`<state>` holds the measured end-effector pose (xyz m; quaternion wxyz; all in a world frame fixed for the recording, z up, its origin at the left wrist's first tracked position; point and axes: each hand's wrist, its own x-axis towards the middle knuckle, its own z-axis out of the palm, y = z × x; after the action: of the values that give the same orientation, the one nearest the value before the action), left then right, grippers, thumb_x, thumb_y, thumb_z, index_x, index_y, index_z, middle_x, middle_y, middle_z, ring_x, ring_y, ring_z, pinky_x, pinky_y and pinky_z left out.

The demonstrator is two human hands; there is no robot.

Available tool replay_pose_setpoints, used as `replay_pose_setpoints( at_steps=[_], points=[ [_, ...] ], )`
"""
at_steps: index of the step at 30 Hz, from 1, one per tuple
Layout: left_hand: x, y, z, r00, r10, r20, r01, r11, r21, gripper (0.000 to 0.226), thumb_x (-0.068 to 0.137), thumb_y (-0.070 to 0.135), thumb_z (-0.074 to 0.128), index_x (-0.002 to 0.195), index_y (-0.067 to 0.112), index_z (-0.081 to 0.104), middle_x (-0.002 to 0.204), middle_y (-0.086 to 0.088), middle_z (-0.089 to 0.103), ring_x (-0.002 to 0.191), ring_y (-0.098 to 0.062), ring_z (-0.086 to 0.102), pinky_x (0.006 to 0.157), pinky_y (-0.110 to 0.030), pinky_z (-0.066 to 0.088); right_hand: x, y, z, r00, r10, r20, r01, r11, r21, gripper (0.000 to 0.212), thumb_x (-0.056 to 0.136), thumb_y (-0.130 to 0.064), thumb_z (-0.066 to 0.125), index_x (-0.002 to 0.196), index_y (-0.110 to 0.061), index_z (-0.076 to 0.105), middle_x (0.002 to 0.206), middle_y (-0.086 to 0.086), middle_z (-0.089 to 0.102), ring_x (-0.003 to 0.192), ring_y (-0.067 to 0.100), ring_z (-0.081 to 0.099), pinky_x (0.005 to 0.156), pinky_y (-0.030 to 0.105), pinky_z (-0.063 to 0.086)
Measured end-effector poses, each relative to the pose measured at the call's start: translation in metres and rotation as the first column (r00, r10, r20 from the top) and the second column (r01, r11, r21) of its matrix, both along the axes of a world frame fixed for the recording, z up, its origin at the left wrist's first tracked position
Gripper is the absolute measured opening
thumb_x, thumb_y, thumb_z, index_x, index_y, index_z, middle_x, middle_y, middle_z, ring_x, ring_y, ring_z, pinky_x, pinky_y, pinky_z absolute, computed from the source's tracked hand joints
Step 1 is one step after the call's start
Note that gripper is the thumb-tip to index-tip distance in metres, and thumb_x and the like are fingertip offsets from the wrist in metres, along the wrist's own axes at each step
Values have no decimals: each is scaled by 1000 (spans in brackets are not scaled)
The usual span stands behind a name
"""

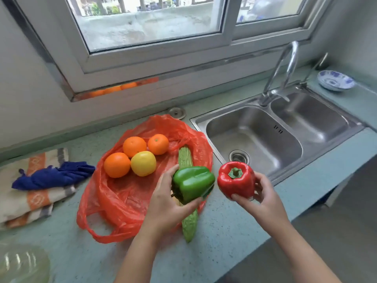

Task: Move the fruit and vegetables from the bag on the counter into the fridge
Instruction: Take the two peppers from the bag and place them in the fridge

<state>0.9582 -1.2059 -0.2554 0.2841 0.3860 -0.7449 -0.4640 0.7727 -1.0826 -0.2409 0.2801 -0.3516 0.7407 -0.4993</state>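
An orange plastic bag (122,197) lies spread open on the green counter (224,231). On it rest three oranges (117,164) and a yellow fruit (143,163). A long green bitter gourd (189,223) lies across the bag's right side, partly hidden behind my left hand. My left hand (165,203) grips a green bell pepper (192,182) just above the bag's right edge. My right hand (263,197) holds a red bell pepper (235,181) above the counter in front of the sink. No fridge is in view.
A steel double sink (265,137) with a tall tap (285,66) sits to the right. Folded striped towels (34,193) and a blue cloth (55,175) lie left of the bag. A blue-patterned bowl (335,80) stands far right. A window runs along the back wall.
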Motion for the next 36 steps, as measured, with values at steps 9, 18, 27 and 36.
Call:
replay_pose_setpoints(
  at_steps=[9,18,27,36],
  points=[
    [-72,52,30,948,-316,-48,312,947,-72,78,52,53,70,121,42,36,118,17,49,108,7,48,87,-5,37,-29,89,24,964,-267,-5,264,955,-136,63,48,-44,84,101,-42,49,107,-10,58,92,0,60,76,16,47],
    [-163,179,50,839,-529,-126,528,848,-45,75,49,48,73,118,43,44,114,21,54,100,4,54,85,-13,42,-71,241,28,837,-548,-1,535,816,-218,62,44,-49,75,100,-41,51,98,-22,66,89,-2,61,77,10,46],
    [-254,368,57,578,-796,-179,811,584,21,71,54,43,76,119,33,50,116,12,58,104,-5,59,88,-27,49,-88,449,25,608,-794,-4,773,594,-220,59,48,-38,81,99,-35,50,104,-9,61,86,-6,62,73,6,45],
    [-309,540,47,331,-932,-149,943,332,15,73,53,51,73,119,37,48,117,15,56,103,-3,56,85,-18,47,-73,619,17,304,-950,71,926,278,-254,65,44,-47,73,103,-34,51,108,-6,61,89,-2,63,72,8,47]
  ],
)
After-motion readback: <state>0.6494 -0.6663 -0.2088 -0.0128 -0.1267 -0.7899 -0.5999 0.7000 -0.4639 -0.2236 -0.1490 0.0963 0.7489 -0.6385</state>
